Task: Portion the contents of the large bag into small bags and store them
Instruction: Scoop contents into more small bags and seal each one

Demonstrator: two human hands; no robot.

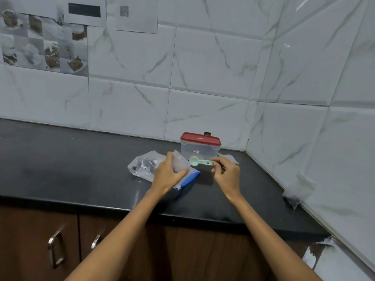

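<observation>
Over the counter [60, 159], left hand [167, 175] grips a small bag [179, 163] — right hand [226, 171] pinches the scoop [199, 161] (mint green).

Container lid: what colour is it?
Red lid on the clear container; head view.

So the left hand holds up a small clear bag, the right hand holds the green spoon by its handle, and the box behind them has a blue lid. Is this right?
Not quite: the box has a red lid, as the head view shows. The rest stands: the left hand holds up a small clear bag, and the right hand holds the green spoon by its handle.
</observation>
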